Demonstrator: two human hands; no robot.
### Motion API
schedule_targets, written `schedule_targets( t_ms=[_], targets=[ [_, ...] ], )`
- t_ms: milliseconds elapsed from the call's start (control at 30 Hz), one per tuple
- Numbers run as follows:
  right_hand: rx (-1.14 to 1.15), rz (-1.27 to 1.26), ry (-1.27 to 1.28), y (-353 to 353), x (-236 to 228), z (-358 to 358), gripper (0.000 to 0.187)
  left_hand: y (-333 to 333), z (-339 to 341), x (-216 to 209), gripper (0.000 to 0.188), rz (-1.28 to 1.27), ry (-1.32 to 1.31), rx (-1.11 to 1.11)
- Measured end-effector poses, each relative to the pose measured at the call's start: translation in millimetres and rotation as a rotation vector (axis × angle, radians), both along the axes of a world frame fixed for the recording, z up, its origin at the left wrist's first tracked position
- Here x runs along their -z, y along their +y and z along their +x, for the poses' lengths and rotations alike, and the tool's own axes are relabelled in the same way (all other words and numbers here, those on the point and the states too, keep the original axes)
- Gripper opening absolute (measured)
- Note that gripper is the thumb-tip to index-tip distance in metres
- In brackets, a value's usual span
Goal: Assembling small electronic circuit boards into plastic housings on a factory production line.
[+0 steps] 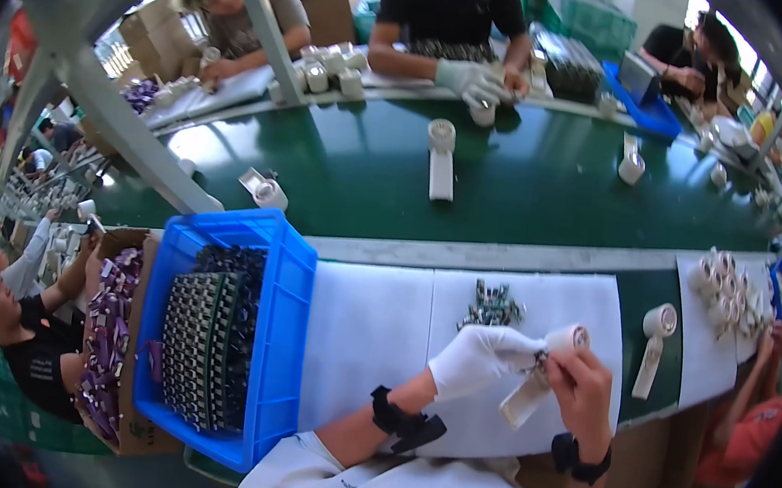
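In front of me, above the white work mat (366, 355), is a white handheld fan (523, 403). Its round head tilts up to the right and its handle hangs down toward me. My left hand (483, 358), in a white glove, is closed with its fingertips at the neck of the fan. My bare right hand (582, 389) grips it from the other side, just under the head. Something small and dark shows between the fingertips, too small to name. Just beyond my left hand lies a small pile of green circuit boards (490, 305).
To my left stands a blue crate (282, 346) of stacked circuit boards, beside a carton of purple parts (111, 339). Another fan (652, 349) lies to my right. Across runs a green conveyor belt (341, 173) carrying fans (441, 159). Several co-workers sit around it.
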State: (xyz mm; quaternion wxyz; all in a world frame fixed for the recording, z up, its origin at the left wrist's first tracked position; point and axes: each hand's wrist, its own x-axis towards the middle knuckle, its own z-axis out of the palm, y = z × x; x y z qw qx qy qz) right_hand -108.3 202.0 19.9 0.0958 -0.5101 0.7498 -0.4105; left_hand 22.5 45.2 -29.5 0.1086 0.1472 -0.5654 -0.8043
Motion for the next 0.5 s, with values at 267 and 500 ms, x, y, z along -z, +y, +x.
schedule_targets(
  t_ms=[267,500],
  targets=[
    [0.229,-0.157,-0.124,-9,0,33,0.011,22,5,-21,0.024,-0.756,0.081,-0.252],
    [0.231,-0.169,-0.294,-7,14,28,0.015,38,4,-13,0.023,-1.039,0.075,-0.355]
  ],
)
